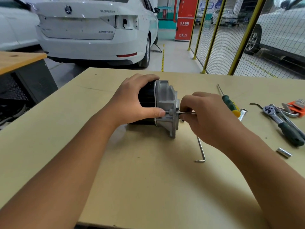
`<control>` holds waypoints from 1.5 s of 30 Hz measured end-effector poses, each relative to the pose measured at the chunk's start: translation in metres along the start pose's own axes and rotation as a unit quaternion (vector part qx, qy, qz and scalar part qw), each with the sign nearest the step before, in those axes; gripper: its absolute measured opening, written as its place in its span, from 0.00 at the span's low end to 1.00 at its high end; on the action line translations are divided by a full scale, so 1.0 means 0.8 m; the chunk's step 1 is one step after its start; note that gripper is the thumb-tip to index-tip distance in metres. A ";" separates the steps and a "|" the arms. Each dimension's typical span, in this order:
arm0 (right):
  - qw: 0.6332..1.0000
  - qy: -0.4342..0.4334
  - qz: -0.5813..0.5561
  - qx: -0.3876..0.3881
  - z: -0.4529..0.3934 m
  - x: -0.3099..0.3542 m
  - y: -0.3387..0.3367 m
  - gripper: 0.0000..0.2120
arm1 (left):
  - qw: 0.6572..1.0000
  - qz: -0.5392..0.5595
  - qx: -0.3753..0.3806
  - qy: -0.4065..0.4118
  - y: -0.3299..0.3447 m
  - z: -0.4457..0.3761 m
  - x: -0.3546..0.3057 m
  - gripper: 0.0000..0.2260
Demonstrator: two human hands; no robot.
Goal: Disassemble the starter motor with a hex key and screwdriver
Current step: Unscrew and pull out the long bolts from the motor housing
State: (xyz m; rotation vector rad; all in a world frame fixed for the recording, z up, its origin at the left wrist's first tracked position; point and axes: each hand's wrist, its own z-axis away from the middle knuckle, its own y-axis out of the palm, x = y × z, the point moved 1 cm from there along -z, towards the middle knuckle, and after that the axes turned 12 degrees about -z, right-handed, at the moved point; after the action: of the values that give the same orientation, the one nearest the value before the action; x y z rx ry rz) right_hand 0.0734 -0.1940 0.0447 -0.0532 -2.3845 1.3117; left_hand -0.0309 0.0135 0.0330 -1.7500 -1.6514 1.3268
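Car workshop: white car [92, 30], mesh fencing [231, 38], ratchet [280, 123] on workbench [148, 179]

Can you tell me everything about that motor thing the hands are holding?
The starter motor lies on its side on the tan table. It has a black round body and a grey cast-metal end housing facing right. The left hand grips the black body; the right hand pinches a thin metal rod at the housing.

Even, bright daylight; soft shadows under forearms; wide-angle bending at edges; background slightly soft.
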 end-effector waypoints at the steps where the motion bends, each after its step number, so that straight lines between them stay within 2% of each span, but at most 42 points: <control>1: 1.000 0.000 -0.016 -0.007 0.001 0.000 0.000 0.01 | 1.000 0.006 -0.002 -0.003 0.001 0.000 0.000 0.39; 4: 0.999 0.008 -0.030 -0.021 0.005 -0.001 0.003 0.05 | 1.000 0.019 -0.014 -0.009 0.002 0.000 0.000 0.33; 9: 1.000 0.014 -0.012 0.000 0.001 -0.004 0.003 0.09 | 1.000 0.015 -0.013 -0.011 0.000 0.000 -0.004 0.34; 15: 1.000 0.003 0.014 0.005 0.001 -0.001 -0.002 0.05 | 1.000 0.016 -0.013 -0.012 0.000 0.000 -0.005 0.34; 20: 0.999 -0.002 0.040 -0.010 0.003 0.002 -0.001 0.02 | 0.999 0.024 -0.021 -0.012 0.003 -0.001 -0.002 0.29; 23: 1.000 0.006 0.011 0.003 0.003 0.001 -0.004 0.01 | 0.999 0.024 -0.020 -0.015 0.004 -0.001 -0.002 0.29; 27: 1.000 0.009 -0.023 -0.006 0.003 -0.002 -0.005 0.07 | 0.999 0.024 -0.025 -0.016 0.004 -0.001 -0.005 0.29; 30: 1.000 0.023 -0.013 0.017 0.003 -0.002 -0.002 0.10 | 0.999 0.026 -0.028 -0.015 0.003 -0.001 -0.003 0.28; 39: 0.998 0.007 0.058 -0.007 0.004 -0.001 -0.001 0.02 | 0.999 0.029 -0.021 -0.019 0.005 0.000 -0.003 0.29; 45: 0.999 0.008 -0.047 -0.005 0.002 -0.007 -0.005 0.01 | 0.999 0.029 -0.019 -0.015 0.003 -0.001 -0.003 0.29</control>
State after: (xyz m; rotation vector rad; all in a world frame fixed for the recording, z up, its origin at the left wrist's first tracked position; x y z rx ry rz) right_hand 0.0789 -0.1985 0.0450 0.0440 -2.3494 1.2525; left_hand -0.0287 0.0107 0.0328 -1.8213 -1.6631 1.3639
